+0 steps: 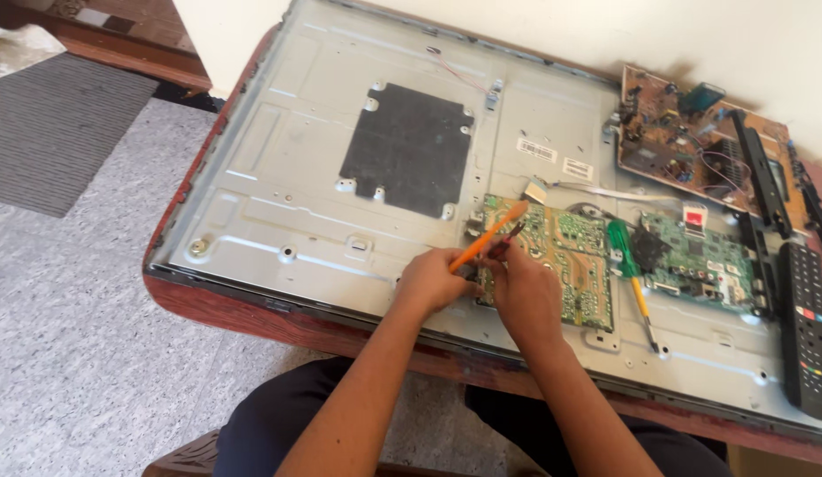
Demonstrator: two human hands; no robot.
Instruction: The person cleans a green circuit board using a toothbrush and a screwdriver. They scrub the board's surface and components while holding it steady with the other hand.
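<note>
Gripping one orange tool (488, 234), left hand (433, 281); right hand (526, 287) pinches a dark probe (508, 240); three circuit boards: power board (552, 261), main board (698, 261), brown board (685, 141).

Speckled grey floor (66, 353), striped mat (57, 132), cream wall (552, 26), reddish wooden table (252, 314).

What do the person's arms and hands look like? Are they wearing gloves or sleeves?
No gloves and no sleeves show. Both forearms are bare from elbow to wrist. The left hand and the right hand are bare too, with no rings, watch or bracelets that I can see. Lower down, the person wears dark clothing over the legs.
</note>
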